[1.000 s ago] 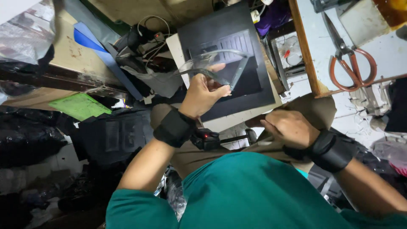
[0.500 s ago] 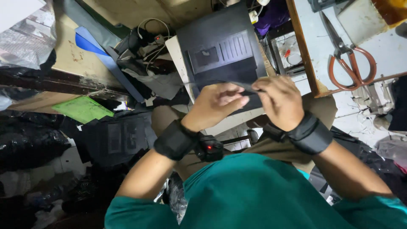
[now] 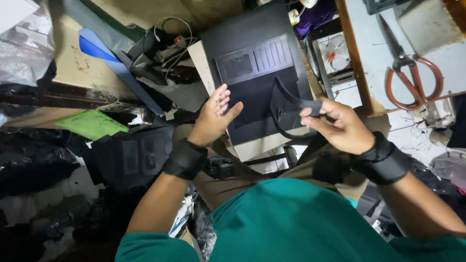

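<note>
Over the black panel (image 3: pixel 252 92) on the lap, right hand (image 3: pixel 340 127) pinches a curved black strip (image 3: pixel 284 116) between thumb and fingers. Left hand (image 3: pixel 213 116) hangs open just beside it, holding nothing. Scissors (image 3: pixel 410 73) lie well off right.

Left hand (image 3: pixel 213 116) sits at the centre of the frame, open, fingers spread upward, holding nothing. Right hand (image 3: pixel 335 123) at centre right pinches with thumb and fingertips. Both wrists wear black bands; bare forearms rise from the bottom edge.
</note>
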